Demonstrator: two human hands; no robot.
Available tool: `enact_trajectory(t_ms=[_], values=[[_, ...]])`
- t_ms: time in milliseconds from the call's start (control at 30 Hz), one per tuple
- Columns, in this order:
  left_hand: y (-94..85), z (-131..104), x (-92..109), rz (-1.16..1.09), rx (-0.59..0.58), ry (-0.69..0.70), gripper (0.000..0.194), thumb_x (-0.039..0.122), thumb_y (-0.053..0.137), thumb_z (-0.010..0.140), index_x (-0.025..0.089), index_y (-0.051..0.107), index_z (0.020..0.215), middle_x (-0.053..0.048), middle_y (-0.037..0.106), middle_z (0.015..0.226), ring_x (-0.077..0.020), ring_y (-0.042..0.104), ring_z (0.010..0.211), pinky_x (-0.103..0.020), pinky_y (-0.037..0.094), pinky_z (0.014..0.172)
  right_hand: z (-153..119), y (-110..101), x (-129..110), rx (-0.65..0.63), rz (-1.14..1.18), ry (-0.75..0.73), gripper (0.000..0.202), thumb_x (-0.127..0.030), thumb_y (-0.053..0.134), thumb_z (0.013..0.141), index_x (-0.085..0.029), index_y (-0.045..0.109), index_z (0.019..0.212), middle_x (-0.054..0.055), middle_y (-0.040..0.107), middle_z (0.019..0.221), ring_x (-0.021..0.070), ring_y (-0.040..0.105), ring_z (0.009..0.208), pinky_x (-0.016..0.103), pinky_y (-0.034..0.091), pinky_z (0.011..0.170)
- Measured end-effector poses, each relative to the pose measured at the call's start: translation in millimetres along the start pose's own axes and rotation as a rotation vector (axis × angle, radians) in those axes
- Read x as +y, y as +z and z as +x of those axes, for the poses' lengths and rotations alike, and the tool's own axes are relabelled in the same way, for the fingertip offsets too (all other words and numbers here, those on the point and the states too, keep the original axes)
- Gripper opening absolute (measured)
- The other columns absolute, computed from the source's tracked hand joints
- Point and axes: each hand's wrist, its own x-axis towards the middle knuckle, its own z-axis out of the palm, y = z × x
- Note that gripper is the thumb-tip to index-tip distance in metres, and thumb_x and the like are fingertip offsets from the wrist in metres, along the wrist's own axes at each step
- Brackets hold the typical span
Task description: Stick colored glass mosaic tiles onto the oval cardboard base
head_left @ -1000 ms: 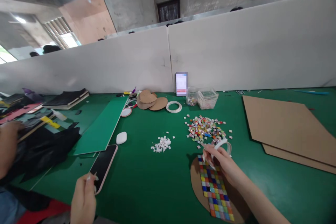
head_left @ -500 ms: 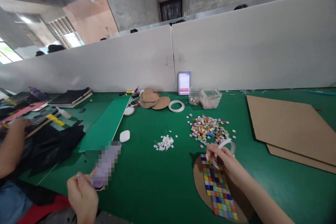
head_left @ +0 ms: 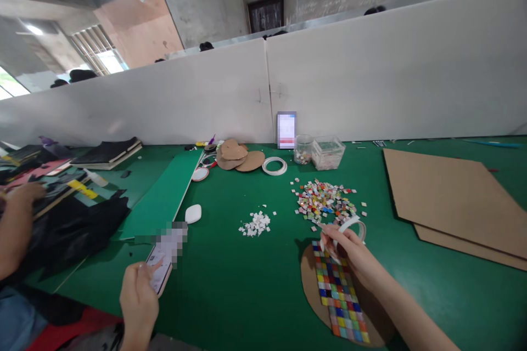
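Head view: right hand holds a tape roll pinched between thumb and fingers, just above the near end of the tile strip. The strip lies on a card disc on the green table. Left hand has its fingers curled round the lower end of a phone, thumb on the screen.

Handling, as judged: the roll is a thin, light ring and would flex if squeezed; best held by the rim, as it is. Any free tape end will stick to skin. Loose tiles behind the roll are small, hard and smooth, easy to scatter; take them one at a time by the edges. Phone is stiff and slick, and rests partly on the table.

Hard to make out: whether a tape end is pulled free, since the fingers cover it. Phone screen is blurred. White scraps are too small to identify. At far left, another person's hand rests on dark material; what it holds is cut off.
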Motion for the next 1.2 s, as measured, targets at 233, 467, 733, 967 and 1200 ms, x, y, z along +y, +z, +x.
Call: enact_trajectory(t_ms=[233,467,733,967,1200], values=[[0.0,-1.1,-2.4,0.003,0.116,-0.014,0.014,0.029,0.032,0.078,0.02,0.04,0.071,-0.001,0.044,0.07,-0.0177,0.044,0.066,-0.03,0.035,0.061,-1.2,1.3,-3.2,0.014,-0.006,0.01,0.037,-0.045,0.051,0.08,-0.018,0.054,0.055,-0.003,0.045,0.054,0.0084,0.035,0.047,0.024,0.028,0.049],[-1.0,-4.1,7.7,-0.053,0.27,-0.107,0.012,0.03,0.034,0.076,0.021,0.037,0.071,-0.001,0.041,0.069,-0.0212,0.044,0.072,-0.039,0.038,0.07,0.1,0.6,-1.9,0.018,-0.01,0.003,0.037,-0.045,0.051,0.079,-0.018,0.055,0.055,-0.003,0.045,0.053,0.0087,0.036,0.047,0.024,0.028,0.049],[-1.4,-1.7,10.1,-0.037,0.257,-0.106,0.013,0.032,0.033,0.077,0.021,0.036,0.07,0.0,0.039,0.068,-0.0208,0.043,0.072,-0.039,0.037,0.07,0.5,1.3,-0.5,0.022,0.009,0.009,0.036,-0.045,0.052,0.079,-0.018,0.054,0.055,-0.003,0.042,0.051,0.0084,0.034,0.046,0.024,0.027,0.047],[0.6,0.7,5.0,0.013,0.228,-0.073,0.015,0.033,0.03,0.078,0.021,0.035,0.069,0.0,0.039,0.067,-0.0203,0.041,0.07,-0.037,0.036,0.067,-2.6,1.0,-4.5,0.024,-0.016,0.015,0.037,-0.046,0.051,0.079,-0.018,0.054,0.055,-0.003,0.043,0.051,0.0088,0.035,0.047,0.024,0.029,0.048],[-1.0,-0.4,7.7,-0.004,0.211,-0.058,0.012,0.032,0.033,0.076,0.021,0.036,0.07,0.0,0.037,0.067,-0.0198,0.041,0.07,-0.037,0.036,0.069,-1.5,0.0,-1.6,0.011,0.0,0.006,0.037,-0.044,0.05,0.08,-0.018,0.053,0.055,-0.003,0.043,0.052,0.0087,0.035,0.047,0.024,0.028,0.049]])
